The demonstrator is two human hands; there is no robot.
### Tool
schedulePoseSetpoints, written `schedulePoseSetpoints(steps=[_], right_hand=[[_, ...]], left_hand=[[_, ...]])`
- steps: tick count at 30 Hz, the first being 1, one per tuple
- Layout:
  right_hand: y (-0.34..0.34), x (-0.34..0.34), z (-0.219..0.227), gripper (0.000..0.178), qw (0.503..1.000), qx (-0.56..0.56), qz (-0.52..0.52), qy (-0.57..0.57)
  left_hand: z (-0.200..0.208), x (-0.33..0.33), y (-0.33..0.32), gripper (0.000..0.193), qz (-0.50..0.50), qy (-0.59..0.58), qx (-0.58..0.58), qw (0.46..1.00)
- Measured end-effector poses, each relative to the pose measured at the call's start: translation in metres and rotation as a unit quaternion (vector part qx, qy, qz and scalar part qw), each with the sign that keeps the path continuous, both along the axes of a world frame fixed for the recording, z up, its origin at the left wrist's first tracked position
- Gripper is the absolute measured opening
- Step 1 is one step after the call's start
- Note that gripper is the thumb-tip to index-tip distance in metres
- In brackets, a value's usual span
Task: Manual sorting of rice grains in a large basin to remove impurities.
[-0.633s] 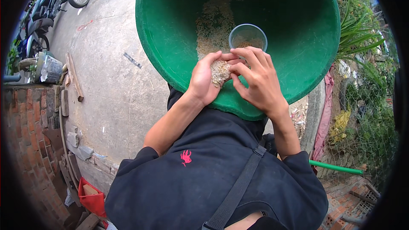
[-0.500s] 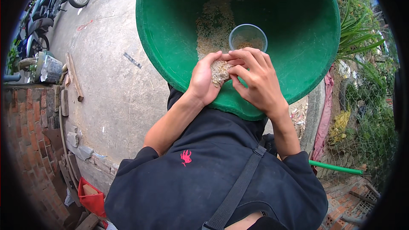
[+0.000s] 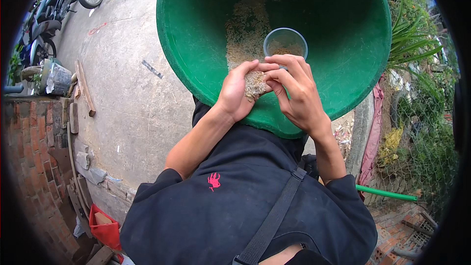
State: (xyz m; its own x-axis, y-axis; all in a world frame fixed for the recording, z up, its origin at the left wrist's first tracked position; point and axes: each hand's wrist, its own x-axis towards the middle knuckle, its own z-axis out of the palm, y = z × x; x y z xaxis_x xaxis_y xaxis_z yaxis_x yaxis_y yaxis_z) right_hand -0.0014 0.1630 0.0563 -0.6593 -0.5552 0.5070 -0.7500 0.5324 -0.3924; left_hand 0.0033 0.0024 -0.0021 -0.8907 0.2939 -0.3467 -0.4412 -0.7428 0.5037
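Observation:
My left hand (image 3: 233, 96) is cupped, palm up, around a small heap of pale, husky grain (image 3: 254, 84). Over the heap's right edge bends my right hand (image 3: 300, 95), its thumb and index finger drawn together in a pinch; whatever is between them is too small to make out. Both hands are just inside the near rim of a big green tub (image 3: 343, 64), tilted toward me. More loose grain (image 3: 247, 29) lies spread along the tub's inner wall. Beyond my right fingers stands a clear plastic cup (image 3: 267, 44) with brownish grains at its bottom.
The tub's near edge rests against my lap. Concrete floor (image 3: 142, 103) stretches to the left, with a wooden plank (image 3: 85, 88), a brick wall (image 3: 32, 147) and parked motorbikes (image 3: 46, 24). On the right are a wire fence (image 3: 431, 142), plants and a green pipe (image 3: 387, 193).
My right thumb and fingers have shifted slightly at the grain heap, and the thumb has come up closer to the index finger. My left hand, the tub and the cup keep their places.

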Motion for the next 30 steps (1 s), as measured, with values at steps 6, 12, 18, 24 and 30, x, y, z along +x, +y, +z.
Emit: schedulePoseSetpoints(steps=[6,12,18,24,30], right_hand=[[0.006,0.0,-0.006,0.011,0.991,-0.085,-0.009,-0.103],[0.008,0.002,0.001,0.006,0.941,-0.192,-0.034,-0.277],[0.011,0.002,0.0,0.013,0.891,-0.249,-0.039,-0.378],[0.012,0.002,0.001,0.015,0.877,-0.271,-0.028,-0.395],[0.01,0.002,0.004,0.013,0.884,-0.271,-0.032,-0.381]], left_hand=[[-0.005,-0.002,0.0,0.044,-0.027,0.03,0.042,0.998],[0.001,-0.002,-0.001,0.047,-0.038,0.035,0.031,0.998],[0.005,-0.001,0.001,0.046,-0.035,0.022,0.016,0.999],[0.003,-0.001,0.001,0.045,-0.028,0.022,0.026,0.999],[0.002,-0.001,0.0,0.046,-0.032,0.033,0.022,0.999]])
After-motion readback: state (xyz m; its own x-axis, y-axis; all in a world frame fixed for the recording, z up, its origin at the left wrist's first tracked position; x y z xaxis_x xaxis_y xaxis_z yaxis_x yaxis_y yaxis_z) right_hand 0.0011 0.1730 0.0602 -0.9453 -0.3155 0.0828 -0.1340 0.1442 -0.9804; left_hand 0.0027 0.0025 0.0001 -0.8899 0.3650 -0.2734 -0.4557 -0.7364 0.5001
